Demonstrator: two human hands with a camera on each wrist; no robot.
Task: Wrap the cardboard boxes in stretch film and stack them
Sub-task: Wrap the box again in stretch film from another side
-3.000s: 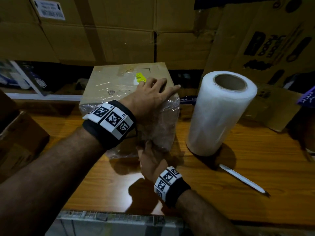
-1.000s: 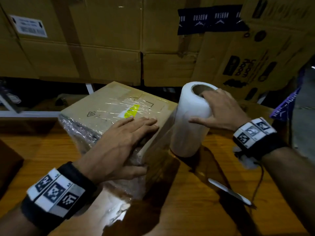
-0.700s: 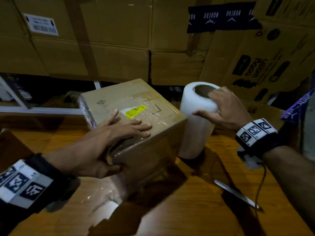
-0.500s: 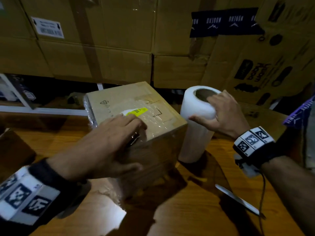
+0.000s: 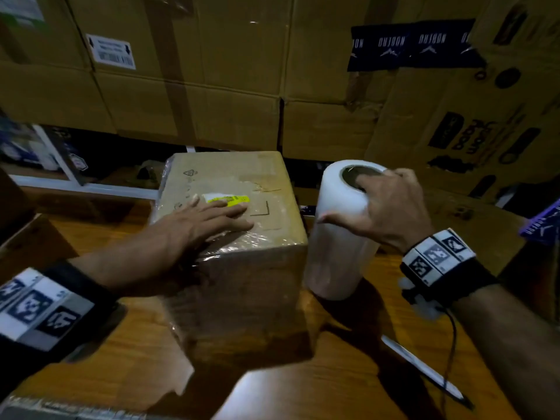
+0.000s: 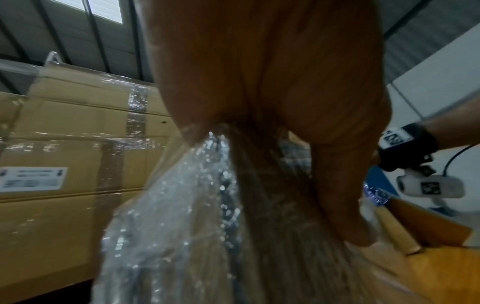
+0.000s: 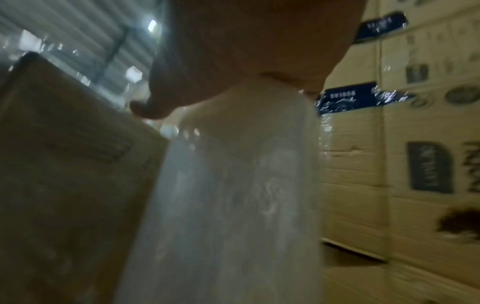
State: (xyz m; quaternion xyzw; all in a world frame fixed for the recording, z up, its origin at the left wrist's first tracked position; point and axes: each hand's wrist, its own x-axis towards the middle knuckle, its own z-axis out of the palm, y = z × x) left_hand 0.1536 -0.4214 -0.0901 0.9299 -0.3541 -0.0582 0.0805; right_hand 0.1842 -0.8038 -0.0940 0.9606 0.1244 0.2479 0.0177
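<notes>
The cardboard box (image 5: 233,225) sits on the wooden table (image 5: 348,374), film already clinging to its near faces, a yellow label (image 5: 228,200) on top (print too small to read). The left hand (image 5: 206,222) lies flat on the box, fingers straight, covering part of that label; half a second ago the fingers were bunched there. Just right of the box stands the stretch film roll (image 5: 342,231), upright, the right hand (image 5: 385,207) gripping its top rim, fingertips dipping into the core. The box has swung round square since a second ago. Behind the box, stacked cartons (image 5: 188,86) carry a white barcode sticker (image 5: 112,51) and dark tape (image 5: 409,45) whose mirrored lettering I can't read. A pen-like tool (image 5: 424,371) lies nearer than the roll.
</notes>
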